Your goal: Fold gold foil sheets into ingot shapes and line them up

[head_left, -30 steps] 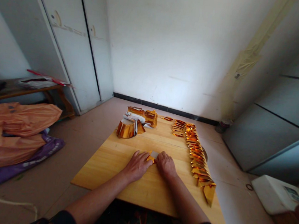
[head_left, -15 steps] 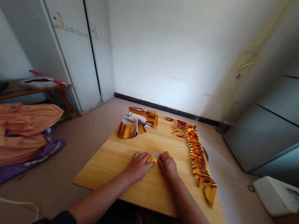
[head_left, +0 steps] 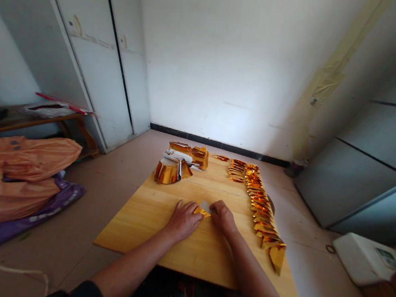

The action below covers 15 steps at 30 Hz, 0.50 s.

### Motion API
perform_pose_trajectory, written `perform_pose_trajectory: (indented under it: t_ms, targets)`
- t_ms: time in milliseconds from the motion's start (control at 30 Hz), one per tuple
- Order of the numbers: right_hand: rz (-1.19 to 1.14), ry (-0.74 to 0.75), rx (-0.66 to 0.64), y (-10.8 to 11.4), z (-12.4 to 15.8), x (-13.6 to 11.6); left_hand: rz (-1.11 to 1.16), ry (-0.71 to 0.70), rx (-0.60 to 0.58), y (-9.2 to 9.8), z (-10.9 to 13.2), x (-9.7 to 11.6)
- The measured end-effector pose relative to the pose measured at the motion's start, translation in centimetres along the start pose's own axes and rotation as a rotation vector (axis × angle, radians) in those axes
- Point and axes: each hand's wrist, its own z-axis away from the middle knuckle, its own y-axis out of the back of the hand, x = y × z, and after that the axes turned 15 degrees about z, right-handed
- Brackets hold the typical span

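A small sheet of gold foil paper [head_left: 204,207], partly folded with its grey-white back showing, lies on the wooden board [head_left: 131,229] in front of me. My left hand [head_left: 184,219] grips its left side, the thumb on the gold near edge. The fingers of my right hand [head_left: 223,216] are curled and pressed together at the sheet's right edge; the fingertips are partly hidden. A long overlapping row of folded gold foil pieces [head_left: 260,210] runs down the board's right side. At the far left of the board stand curved gold foil sheets [head_left: 167,171].
A white rolled bundle [head_left: 179,156] lies among the far sheets. More folded pieces [head_left: 236,170] sit at the back. Orange and purple bags [head_left: 32,163] are on the floor at left. A white box [head_left: 364,258] stands at right, cabinets [head_left: 87,55] at left.
The gold near edge of the sheet now shows wider and flatter between my hands. My right fingers have shifted slightly at its edge, and the view has moved a little.
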Motion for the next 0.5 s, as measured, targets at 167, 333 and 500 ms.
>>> perform_pose_trajectory:
  t_ms: [167, 333, 500]
  targets:
    - [0.162, 0.169, 0.033, 0.6, 1.0, -0.8, 0.13, 0.142, 0.052, -0.4, -1.1, -0.1]
    - [0.233, 0.206, 0.093, 0.8, 3.3, -3.3, 0.23, 0.229, 0.083, -0.9, -1.8, -1.5]
    - [0.101, 0.309, 0.123, 0.5, 4.4, -4.4, 0.297, 0.122, -0.023, -0.4, -1.9, -3.1]
